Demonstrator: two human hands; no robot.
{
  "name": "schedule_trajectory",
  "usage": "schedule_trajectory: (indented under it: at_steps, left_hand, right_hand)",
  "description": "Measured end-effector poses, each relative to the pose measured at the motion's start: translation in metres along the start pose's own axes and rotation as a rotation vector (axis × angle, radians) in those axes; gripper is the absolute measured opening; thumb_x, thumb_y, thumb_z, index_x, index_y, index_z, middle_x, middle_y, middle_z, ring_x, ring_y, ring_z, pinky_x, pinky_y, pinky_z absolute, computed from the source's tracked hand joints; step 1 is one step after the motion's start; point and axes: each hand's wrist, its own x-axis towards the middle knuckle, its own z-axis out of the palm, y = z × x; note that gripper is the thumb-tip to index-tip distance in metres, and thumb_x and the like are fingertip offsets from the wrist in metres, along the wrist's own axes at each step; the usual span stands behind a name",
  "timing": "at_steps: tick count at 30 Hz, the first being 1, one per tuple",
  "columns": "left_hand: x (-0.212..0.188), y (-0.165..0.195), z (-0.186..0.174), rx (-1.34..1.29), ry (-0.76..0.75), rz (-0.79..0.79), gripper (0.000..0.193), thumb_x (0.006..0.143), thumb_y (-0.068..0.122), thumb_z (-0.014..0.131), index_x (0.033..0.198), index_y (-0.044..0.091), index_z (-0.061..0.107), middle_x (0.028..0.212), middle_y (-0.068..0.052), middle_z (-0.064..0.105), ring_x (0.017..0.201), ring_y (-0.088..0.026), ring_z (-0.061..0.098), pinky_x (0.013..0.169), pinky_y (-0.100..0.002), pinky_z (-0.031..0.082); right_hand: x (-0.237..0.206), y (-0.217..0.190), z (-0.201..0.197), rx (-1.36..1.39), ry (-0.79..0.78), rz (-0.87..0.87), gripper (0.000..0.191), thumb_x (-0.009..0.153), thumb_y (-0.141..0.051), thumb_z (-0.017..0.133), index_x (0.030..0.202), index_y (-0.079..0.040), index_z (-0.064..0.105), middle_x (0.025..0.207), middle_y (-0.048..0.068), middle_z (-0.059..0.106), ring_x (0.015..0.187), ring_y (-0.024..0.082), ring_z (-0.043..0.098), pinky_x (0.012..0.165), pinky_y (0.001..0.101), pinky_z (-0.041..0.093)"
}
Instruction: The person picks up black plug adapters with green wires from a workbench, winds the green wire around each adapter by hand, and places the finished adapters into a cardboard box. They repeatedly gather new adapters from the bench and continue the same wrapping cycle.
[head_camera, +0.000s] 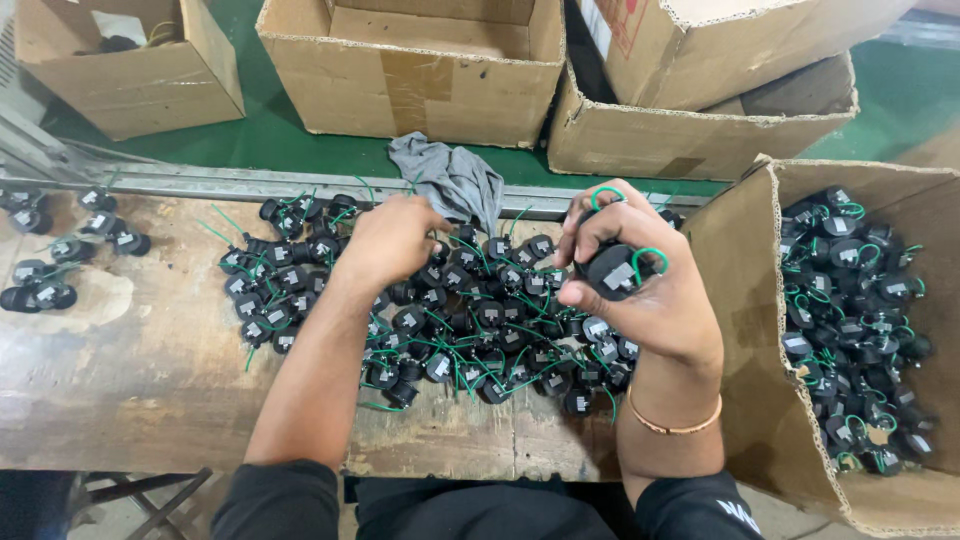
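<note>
Both hands work over a worn wooden surface (130, 350). Far left on it lie a few loose black parts (50, 270), the outermost cut off by the frame edge. My left hand (390, 240) rests palm down on the big pile of black parts with green wire loops (450, 320); its fingers curl into the heap, so I cannot tell whether they pinch anything, the fingertips being hidden among the parts. Behind the pile a grey rag (455, 180) lies crumpled at the surface's far edge. My right hand (640, 280) is raised just above the pile's right side, fingers and thumb pressed around one black part (615, 272) with a pale label; a green loop sticks out over my fingers. A thin bangle (675, 425) circles that wrist. Right of it stands an open cardboard box (740, 330), full of the same parts, its bottom corner cut off. Beyond the surface several more cardboard boxes (420, 70) sit on green floor, their contents mostly out of sight.
</note>
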Motion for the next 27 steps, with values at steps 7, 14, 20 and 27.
schedule_trajectory:
  at_steps: [7, 14, 20, 27]
  left_hand:
    - [0.001, -0.010, 0.006, 0.020, -0.067, -0.132, 0.017, 0.076, 0.019, 0.079, 0.093, 0.019, 0.083, 0.086, -0.012, 0.075, 0.086, -0.035, 0.072, 0.074, -0.048, 0.056]
    - [-0.012, 0.019, -0.033, -0.113, 0.320, 0.100, 0.008, 0.080, 0.009, 0.074, 0.088, 0.010, 0.077, 0.089, -0.008, 0.075, 0.088, -0.033, 0.071, 0.076, -0.045, 0.056]
    - [-0.037, 0.064, -0.068, -0.294, 0.611, 0.443, 0.016, 0.086, 0.002, 0.075, 0.101, 0.005, 0.075, 0.099, -0.007, 0.074, 0.090, -0.026, 0.073, 0.080, -0.038, 0.059]
    - [-0.042, 0.078, -0.077, -0.277, 0.815, 0.775, 0.029, 0.078, 0.001, 0.077, 0.107, 0.000, 0.076, 0.104, -0.011, 0.075, 0.089, -0.026, 0.075, 0.082, -0.039, 0.063]
  right_hand:
    - [-0.003, 0.003, -0.007, -0.019, 0.053, 0.011, 0.037, 0.089, -0.026, 0.088, 0.107, -0.003, 0.065, 0.108, 0.008, 0.060, 0.101, 0.017, 0.063, 0.092, 0.0307, 0.055]
    - [0.004, -0.003, -0.010, -0.289, 0.012, 0.014, 0.059, 0.086, -0.029, 0.084, 0.136, -0.004, 0.064, 0.101, 0.001, 0.067, 0.098, 0.014, 0.059, 0.100, 0.0329, 0.045]
    - [0.012, 0.008, 0.003, -0.321, -0.166, 0.097, 0.057, 0.084, -0.021, 0.087, 0.134, -0.008, 0.066, 0.104, 0.007, 0.061, 0.099, 0.020, 0.062, 0.090, 0.0351, 0.051]
    - [0.011, 0.032, 0.037, -0.150, -0.368, -0.071, 0.055, 0.083, -0.017, 0.090, 0.129, -0.005, 0.062, 0.133, 0.014, 0.062, 0.124, 0.030, 0.062, 0.106, 0.0380, 0.050]
